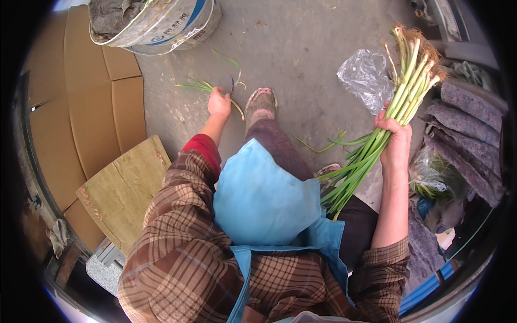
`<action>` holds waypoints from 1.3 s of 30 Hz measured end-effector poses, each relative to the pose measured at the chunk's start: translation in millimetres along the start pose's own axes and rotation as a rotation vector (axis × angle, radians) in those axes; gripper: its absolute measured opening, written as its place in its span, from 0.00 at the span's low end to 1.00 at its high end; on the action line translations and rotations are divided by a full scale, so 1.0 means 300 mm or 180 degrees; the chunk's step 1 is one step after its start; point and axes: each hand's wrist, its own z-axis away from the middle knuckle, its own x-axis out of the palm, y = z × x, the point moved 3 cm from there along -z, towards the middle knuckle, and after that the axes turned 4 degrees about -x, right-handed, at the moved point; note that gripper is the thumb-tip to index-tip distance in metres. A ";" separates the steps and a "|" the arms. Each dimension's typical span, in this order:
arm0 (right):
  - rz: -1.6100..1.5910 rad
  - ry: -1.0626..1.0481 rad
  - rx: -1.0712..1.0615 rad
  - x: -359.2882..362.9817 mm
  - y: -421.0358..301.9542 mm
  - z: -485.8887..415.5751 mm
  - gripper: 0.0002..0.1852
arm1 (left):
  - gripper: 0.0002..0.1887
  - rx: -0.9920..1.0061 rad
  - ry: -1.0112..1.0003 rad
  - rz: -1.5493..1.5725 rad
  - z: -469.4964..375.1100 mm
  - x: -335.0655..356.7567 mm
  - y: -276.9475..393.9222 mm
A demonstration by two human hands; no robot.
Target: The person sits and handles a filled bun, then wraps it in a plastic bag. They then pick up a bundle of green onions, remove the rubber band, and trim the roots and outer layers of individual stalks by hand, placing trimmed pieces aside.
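Note:
On the right, my right hand [394, 131] grips a bunch of green onions [410, 91] with white stalks and green leaves. Its brown roots [428, 50] point up and away, while the leaves hang toward my lap. Near my shoe, my left hand [219, 103] is closed around a few thin onion leaves [198, 84] just above the floor. A pale curved stalk [238, 110] sticks out past its fingers. Just beyond the left hand lies a dark, narrow item [232, 82], too small to identify.
A large bucket [177, 30] with grey cloth inside stands at the far left. Cardboard [89, 93] and a wooden board [125, 189] lie at left. A crumpled clear plastic bag [365, 76] is beside the onions. Folded grey felt [468, 121] is at right. Stray leaves [319, 149] litter the floor.

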 end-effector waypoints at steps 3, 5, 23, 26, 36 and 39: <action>0.0260 -0.0170 0.0034 0.056 -0.001 0.006 0.24 | 0.18 0.0132 -0.0205 -0.0141 -0.053 0.013 0.044; 0.0483 -0.0164 0.0071 0.086 -0.006 0.014 0.25 | 0.18 0.0079 -0.0574 -0.0765 -0.069 0.030 0.075; 0.0478 -0.0359 -0.0254 0.149 -0.040 0.035 0.23 | 0.02 0.0813 -0.1031 0.2963 0.113 -0.572 0.396; 0.0579 -0.0358 -0.0381 0.145 -0.049 0.049 0.18 | 0.04 0.1828 -0.0210 0.3005 0.127 -0.873 0.584; 0.0931 -0.0395 -0.0613 0.116 -0.075 0.084 0.12 | 0.18 0.1576 0.1671 -0.1594 -0.396 -1.357 0.775; 0.0867 -0.0379 -0.0608 0.106 -0.078 0.088 0.12 | 0.15 0.1229 0.1466 -0.0811 -0.447 -1.343 0.698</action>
